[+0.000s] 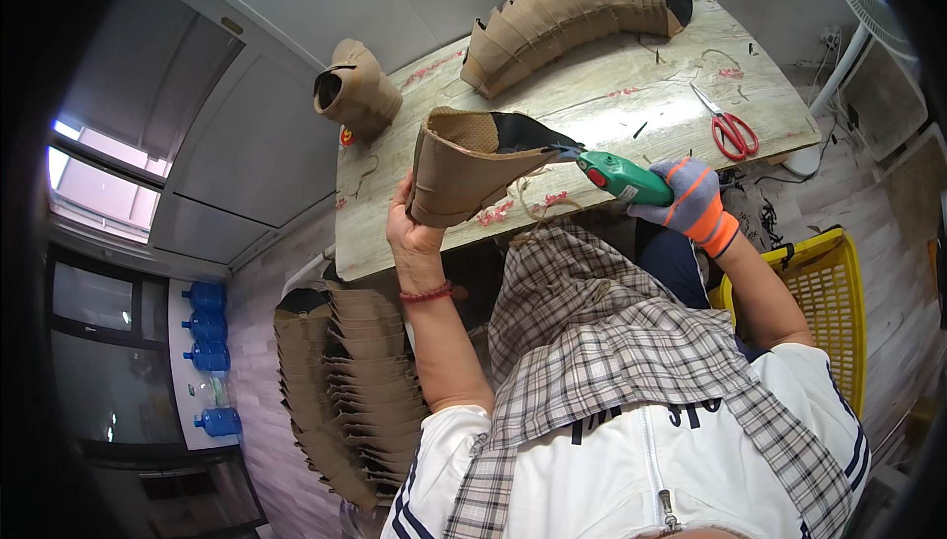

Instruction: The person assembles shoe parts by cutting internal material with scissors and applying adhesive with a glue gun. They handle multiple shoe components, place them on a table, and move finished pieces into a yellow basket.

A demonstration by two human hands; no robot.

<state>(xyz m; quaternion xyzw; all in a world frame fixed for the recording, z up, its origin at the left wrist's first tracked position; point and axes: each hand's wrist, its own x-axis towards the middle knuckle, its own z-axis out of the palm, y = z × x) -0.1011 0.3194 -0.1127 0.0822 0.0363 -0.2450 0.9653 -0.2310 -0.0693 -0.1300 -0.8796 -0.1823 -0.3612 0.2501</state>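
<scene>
My bare left hand [412, 228], with a red bracelet at the wrist, grips a brown shoe upper [456, 182] from its left side. The upper is held up over the front of the table, its opening showing a tan perforated lining and a black part. In a grey and orange glove, my right hand [692, 206] is closed around green handheld electric scissors [623, 178] with a red button. Their blades meet the black pointed end of the upper; whether they are cutting, I cannot tell. A loose thread hangs below that end.
A curved row of nested brown uppers [572, 26] lies at the table's back, a shorter bundle [365, 95] at its left corner. Red-handled scissors [732, 133] lie right on the table [414, 154]. More stacked uppers [370, 391] stand low left; a yellow basket [838, 273] stands right.
</scene>
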